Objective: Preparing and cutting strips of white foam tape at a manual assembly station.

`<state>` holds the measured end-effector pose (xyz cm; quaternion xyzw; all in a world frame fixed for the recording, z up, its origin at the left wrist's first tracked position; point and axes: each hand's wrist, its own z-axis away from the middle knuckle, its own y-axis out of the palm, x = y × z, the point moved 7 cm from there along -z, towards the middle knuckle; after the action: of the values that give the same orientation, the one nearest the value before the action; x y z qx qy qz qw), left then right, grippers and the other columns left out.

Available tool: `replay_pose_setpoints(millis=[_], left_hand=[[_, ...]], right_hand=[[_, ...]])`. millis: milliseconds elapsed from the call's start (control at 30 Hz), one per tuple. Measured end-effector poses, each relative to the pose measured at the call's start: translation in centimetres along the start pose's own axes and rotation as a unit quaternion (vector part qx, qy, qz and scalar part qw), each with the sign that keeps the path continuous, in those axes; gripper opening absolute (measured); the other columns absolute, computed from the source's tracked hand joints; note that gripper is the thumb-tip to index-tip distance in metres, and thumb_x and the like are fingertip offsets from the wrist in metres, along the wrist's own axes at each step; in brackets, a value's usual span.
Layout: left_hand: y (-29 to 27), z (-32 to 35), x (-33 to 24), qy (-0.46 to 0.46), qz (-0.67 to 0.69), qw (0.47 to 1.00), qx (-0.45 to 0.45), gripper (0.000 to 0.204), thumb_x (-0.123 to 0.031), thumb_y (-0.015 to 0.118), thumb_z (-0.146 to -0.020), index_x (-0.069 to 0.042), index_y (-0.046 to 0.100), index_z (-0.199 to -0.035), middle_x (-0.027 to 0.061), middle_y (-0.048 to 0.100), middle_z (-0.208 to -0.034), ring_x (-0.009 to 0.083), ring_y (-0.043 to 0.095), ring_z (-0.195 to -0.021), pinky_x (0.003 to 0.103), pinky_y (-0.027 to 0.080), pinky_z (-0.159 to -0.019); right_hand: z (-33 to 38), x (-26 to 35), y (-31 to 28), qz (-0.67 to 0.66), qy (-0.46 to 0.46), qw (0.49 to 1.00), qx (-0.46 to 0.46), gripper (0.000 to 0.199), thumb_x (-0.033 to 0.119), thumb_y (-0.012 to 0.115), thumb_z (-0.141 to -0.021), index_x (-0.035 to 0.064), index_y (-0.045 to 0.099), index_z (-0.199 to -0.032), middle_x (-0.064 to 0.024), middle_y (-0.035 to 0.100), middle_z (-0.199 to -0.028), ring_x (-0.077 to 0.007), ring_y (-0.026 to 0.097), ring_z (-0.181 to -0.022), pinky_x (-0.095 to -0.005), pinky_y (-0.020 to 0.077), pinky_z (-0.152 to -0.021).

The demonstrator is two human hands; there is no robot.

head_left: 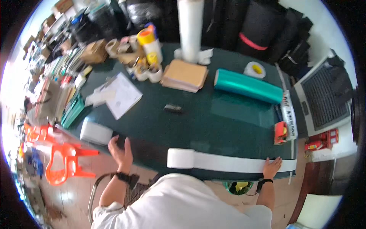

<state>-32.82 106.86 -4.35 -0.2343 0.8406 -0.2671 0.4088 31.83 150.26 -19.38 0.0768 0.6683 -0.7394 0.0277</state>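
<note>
A white roll [180,158] lies near the table's front edge, and its unrolled white strip [228,162] runs flat to the right. My right hand [272,167] rests on that strip close to its far right end, fingers spread. At the left, my left hand [121,152] is held at the table edge with thumb and fingers apart and nothing in it. Just beyond its fingertips lies a white stack or folded bundle [96,131]; whether they touch it I cannot tell. A dark handheld tool [174,108], its kind unclear, lies mid-table.
On the dark green table [152,126] lie a teal roll [248,87], a tape roll [254,70], brown sheets [186,74], papers [124,95] and an orange box [280,133]. A tall white roll [190,30] stands behind. Orange stools [68,162] stand left; a bin [238,187] sits below.
</note>
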Motion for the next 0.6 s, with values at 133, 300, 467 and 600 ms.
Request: replay_pose_setpoints(millis=[133,300,467,600], left_hand=[[2.0,-1.8,4.2,-0.125,0.069,0.989,0.033,0.041,-0.028,0.072,-0.089,0.000,0.056,-0.115,0.0166,0.060,-0.105,0.0305,0.058,-0.098,0.038,0.047,-0.086],[3.8,-2.5,7.9,-0.169,0.081,0.978,0.087,0.041,-0.025,0.071,-0.090,0.000,0.055,-0.117,0.0149,0.063,-0.103,0.0274,0.061,-0.093,0.036,0.049,-0.083],[5.8,-2.8,5.5,-0.066,0.101,0.969,0.216,0.042,-0.018,0.069,-0.092,0.000,0.050,-0.126,0.0128,0.063,-0.107,0.0214,0.061,-0.099,0.033,0.049,-0.087],[6.3,-3.9,8.0,-0.059,0.150,0.950,0.266,0.042,-0.014,0.068,-0.093,-0.001,0.049,-0.128,0.0115,0.063,-0.108,0.0204,0.061,-0.100,0.033,0.049,-0.090]], right_hand=[[0.4,1.0,-0.4,-0.041,-0.067,0.989,-0.124,0.073,0.041,0.052,-0.100,-0.0074,0.029,-0.149,-0.0290,0.028,-0.155,-0.0418,0.028,-0.144,-0.0484,0.0209,-0.120],[8.8,13.3,-5.8,-0.216,-0.252,0.936,-0.119,0.065,0.021,0.062,-0.096,-0.0006,0.033,-0.150,-0.0280,0.030,-0.154,-0.0442,0.029,-0.143,-0.0495,0.0238,-0.118],[17.1,25.9,-4.2,-0.256,-0.255,0.930,-0.071,0.072,0.028,0.063,-0.094,-0.0075,0.031,-0.148,-0.0329,0.027,-0.153,-0.0477,0.025,-0.144,-0.0518,0.0205,-0.119],[19.8,29.1,-1.9,-0.207,-0.176,0.959,-0.080,0.079,0.037,0.061,-0.094,-0.0105,0.028,-0.148,-0.0337,0.026,-0.154,-0.0468,0.022,-0.145,-0.0525,0.0168,-0.120]])
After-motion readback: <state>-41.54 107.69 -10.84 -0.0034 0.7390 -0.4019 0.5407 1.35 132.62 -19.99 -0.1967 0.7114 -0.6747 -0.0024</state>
